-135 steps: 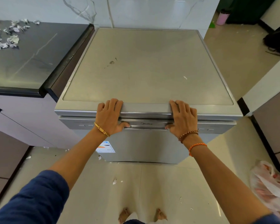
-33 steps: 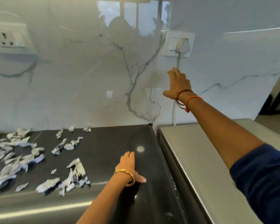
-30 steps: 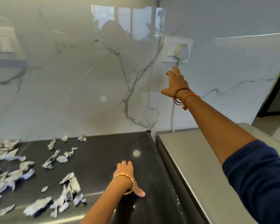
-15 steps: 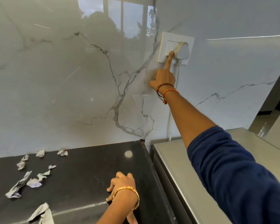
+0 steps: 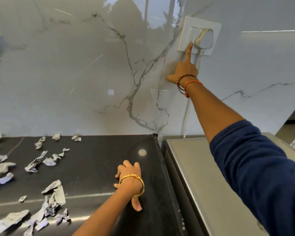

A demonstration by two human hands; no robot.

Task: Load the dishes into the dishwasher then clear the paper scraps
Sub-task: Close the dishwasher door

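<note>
Right hand [image 5: 183,69] forefinger pressing wall switch [image 5: 192,35], left hand [image 5: 128,176] resting on countertop [image 5: 92,159]

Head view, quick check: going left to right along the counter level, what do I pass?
Paper scraps → bare black counter → left hand flat on the counter → counter's right edge → dishwasher top → right sleeve, the right hand up at the wall switch.
</note>
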